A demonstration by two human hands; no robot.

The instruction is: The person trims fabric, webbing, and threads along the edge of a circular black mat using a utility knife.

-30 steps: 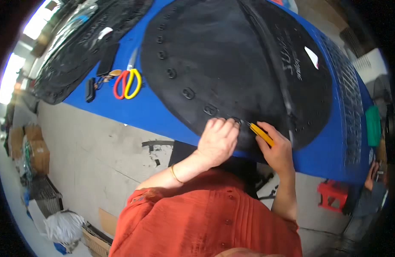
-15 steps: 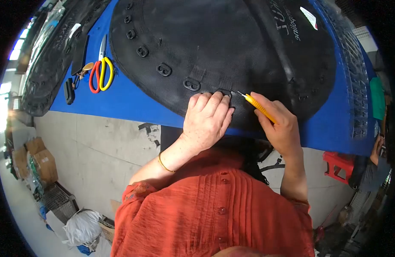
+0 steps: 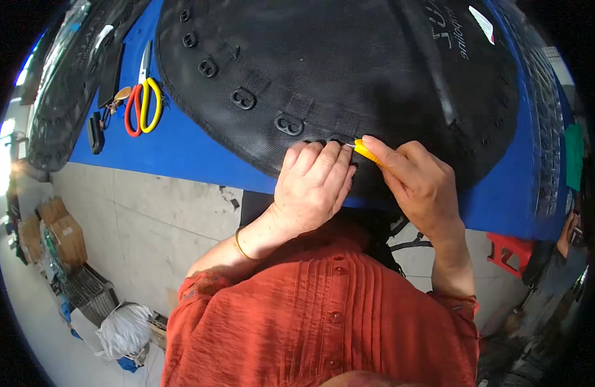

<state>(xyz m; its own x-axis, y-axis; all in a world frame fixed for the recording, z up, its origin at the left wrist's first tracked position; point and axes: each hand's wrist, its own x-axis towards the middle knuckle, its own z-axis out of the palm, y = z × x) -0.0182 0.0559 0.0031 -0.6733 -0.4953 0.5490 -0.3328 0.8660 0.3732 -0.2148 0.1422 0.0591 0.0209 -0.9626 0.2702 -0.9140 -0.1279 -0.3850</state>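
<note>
A large round black mat (image 3: 349, 71) of mesh fabric lies on the blue table, with black plastic buckles (image 3: 289, 124) sewn along its edge on webbing tabs. My left hand (image 3: 313, 180) grips the near edge of the mat, fingers curled over it beside a partly hidden buckle (image 3: 340, 138). In my right hand (image 3: 418, 180) is a yellow-handled cutter (image 3: 368, 151), held like a pen. Its thin metal tip points left and reaches the buckle by my left fingertips. Whether the tip touches webbing or thread I cannot tell.
Scissors (image 3: 144, 106) with red and yellow handles lie on the blue table cover (image 3: 181, 151) at left, near a black object (image 3: 95, 133) with keys. Another black mat (image 3: 65, 106) is at far left. Clear plastic wrap (image 3: 545, 129) runs along the right. A red stool (image 3: 509, 253) stands below.
My right hand has brought the cutter's tip left, up to my left fingertips. The cutter now sits deeper behind my right fingers. The view has shifted slightly; my left hand stays on the mat edge.
</note>
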